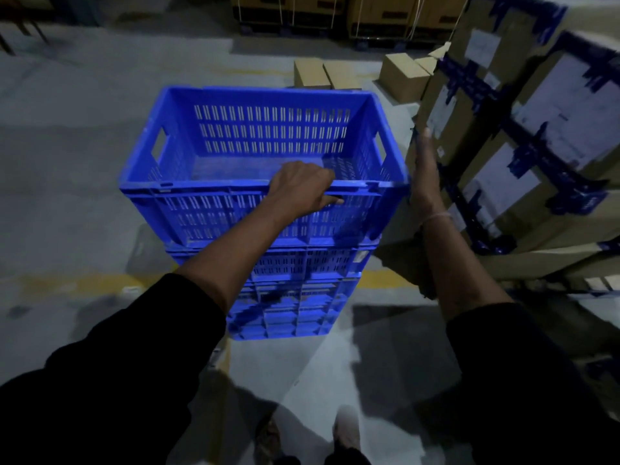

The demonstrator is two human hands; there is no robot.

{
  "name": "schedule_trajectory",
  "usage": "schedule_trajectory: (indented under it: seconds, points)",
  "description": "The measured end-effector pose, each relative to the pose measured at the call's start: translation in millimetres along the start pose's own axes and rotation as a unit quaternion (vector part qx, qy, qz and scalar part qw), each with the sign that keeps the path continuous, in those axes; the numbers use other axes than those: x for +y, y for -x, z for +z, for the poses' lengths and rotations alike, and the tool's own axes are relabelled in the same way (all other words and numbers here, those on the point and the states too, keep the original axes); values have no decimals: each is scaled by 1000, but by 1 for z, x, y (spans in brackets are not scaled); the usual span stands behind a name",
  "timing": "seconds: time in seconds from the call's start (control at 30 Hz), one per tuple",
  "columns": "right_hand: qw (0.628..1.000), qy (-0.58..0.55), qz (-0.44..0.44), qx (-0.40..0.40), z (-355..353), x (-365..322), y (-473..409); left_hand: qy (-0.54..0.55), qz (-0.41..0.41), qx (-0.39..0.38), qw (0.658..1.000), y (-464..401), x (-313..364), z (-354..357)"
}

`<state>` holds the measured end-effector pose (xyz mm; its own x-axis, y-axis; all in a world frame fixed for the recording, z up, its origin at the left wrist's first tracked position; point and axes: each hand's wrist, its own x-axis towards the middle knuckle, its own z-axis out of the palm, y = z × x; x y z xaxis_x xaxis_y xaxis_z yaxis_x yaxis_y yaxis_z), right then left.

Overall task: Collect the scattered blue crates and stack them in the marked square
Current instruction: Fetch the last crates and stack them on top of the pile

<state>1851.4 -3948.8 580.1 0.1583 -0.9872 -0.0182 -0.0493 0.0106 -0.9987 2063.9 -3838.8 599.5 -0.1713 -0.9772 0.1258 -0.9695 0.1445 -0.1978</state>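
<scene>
Left hand (303, 187) grips top crate (265, 162) near rim, right hand (424, 172) flat-open beside its corner: square it on stack (295, 290), lower evenly.

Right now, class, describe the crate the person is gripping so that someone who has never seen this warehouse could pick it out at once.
Start at the wall of taped cardboard boxes on the right; just left of it stands a stack of blue crates on the grey floor. The one meant is the top crate, open and empty, with the left hand curled over its near rim. It alone shows its slotted inside; those beneath show only their sides.
</scene>
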Motion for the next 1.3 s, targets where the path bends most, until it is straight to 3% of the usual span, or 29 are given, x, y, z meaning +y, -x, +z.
schedule_trajectory:
  seconds: [0.07, 0.13, 0.17, 0.2, 0.37, 0.6, 0.83, 0.97, 1.07, 1.13, 1.17, 1.2, 1.3]
  points:
    - [974, 201, -103, -30, 22, -20, -5, -5, -7, -4, 1000, 0, 2, -1]
    - [862, 452, -210, -92, 49, -23, 1, -4, -22, -9, 1000, 0, 2, -1]
    - [798, 541, -239, -120, 60, -20, 8, -4, -27, -14, 1000, 1, 2, -2]
    - [762, 588, -241, -125, 66, -18, 14, 0, -26, -17, 1000, 3, 1, -1]
    - [755, 616, -183, -129, 59, -20, 15, 9, 13, 10, 1000, 25, -28, 3]
    - [740, 640, -130, -162, 72, -27, 16, -38, -66, 60, 995, 91, -105, 22]
    - [720, 634, -140, -244, 186, -38, 50, -52, -83, 40, 994, 91, -100, 18]
    - [725, 627, -104, -263, 214, -39, 51, -4, -99, 55, 994, 102, -109, 21]
    - [733, 618, -89, -270, 209, -39, 43, 89, -120, 143, 978, 125, -141, 20]
    - [734, 611, -90, -282, 208, -38, 41, 151, -190, 266, 933, 147, -175, 28]
    - [730, 614, -93, -287, 208, -38, 40, 213, -250, 310, 892, 160, -192, 32]
    - [727, 615, -93, -291, 208, -38, 40, 319, -321, 330, 829, 175, -206, 35]
    - [732, 611, -93, -286, 206, -38, 40, 623, -478, 328, 525, 214, -242, 49]
